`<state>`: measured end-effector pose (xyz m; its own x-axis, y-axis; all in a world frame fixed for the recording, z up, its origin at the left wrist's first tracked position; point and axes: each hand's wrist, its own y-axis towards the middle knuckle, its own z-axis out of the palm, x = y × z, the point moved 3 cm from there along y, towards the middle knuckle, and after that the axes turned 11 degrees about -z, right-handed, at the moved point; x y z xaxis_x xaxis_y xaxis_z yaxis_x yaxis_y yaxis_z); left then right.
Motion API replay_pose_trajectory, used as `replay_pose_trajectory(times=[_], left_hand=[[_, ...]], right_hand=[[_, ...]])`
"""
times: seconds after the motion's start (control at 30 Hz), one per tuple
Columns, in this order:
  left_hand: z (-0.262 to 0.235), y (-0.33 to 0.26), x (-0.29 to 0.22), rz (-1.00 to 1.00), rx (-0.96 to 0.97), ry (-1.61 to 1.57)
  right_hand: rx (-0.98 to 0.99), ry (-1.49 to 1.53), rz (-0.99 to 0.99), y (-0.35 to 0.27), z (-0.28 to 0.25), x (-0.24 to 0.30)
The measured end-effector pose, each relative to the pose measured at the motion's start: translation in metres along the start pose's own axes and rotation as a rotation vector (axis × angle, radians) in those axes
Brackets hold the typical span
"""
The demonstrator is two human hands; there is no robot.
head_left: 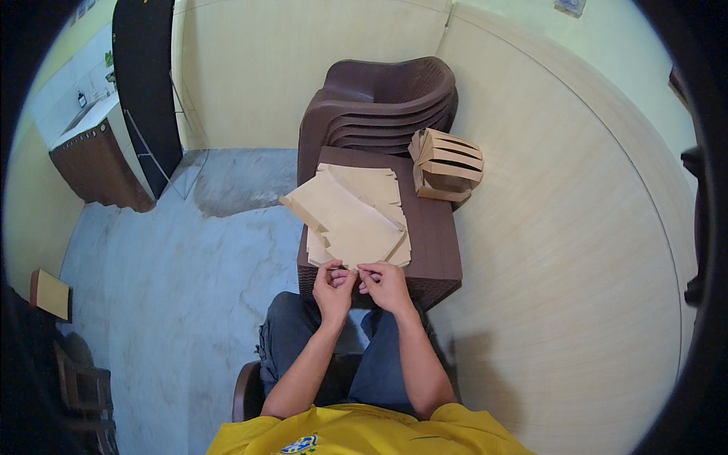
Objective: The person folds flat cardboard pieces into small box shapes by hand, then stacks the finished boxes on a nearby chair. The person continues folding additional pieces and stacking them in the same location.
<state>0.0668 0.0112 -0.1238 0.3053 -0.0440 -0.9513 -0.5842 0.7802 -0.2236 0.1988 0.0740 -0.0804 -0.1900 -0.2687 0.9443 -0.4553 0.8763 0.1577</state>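
Observation:
A flat brown cardboard box blank lies askew on top of a pile of similar blanks, its near corner toward me. At that corner, by the table's front edge, both my hands meet with fingertips almost touching. My left hand is closed in a pinch at the blank's near edge. Beside it, my right hand also pinches there, thumb and forefinger together. The small bit of cardboard between the fingertips is mostly hidden by the fingers.
The blanks rest on a brown woven-look plastic table. At its far right stand folded cardboard boxes, nested together. Stacked brown plastic chairs sit behind the table. A pale panel wall runs along the right, and bluish floor spreads leftward.

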Motion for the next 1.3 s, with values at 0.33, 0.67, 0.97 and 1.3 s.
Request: replay_pose_trajectory(times=[0.33, 0.67, 0.97, 1.3], left_hand=[[-0.012, -0.001, 0.029, -0.339, 0.09, -0.263], [-0.002, 0.002, 0.018, -0.261, 0.088, -0.152], [0.0, 0.006, 0.011, -0.281, 0.091, -0.077], [0.003, 0.015, 0.017, -0.309, 0.114, -0.062]], right_hand=[[0.018, -0.119, 0.134, 0.012, -0.001, 0.004], [-0.011, -0.107, 0.102, 0.017, -0.004, -0.003], [-0.036, -0.043, 0.148, 0.013, -0.008, -0.001], [0.056, 0.005, 0.054, 0.013, -0.01, -0.013]])
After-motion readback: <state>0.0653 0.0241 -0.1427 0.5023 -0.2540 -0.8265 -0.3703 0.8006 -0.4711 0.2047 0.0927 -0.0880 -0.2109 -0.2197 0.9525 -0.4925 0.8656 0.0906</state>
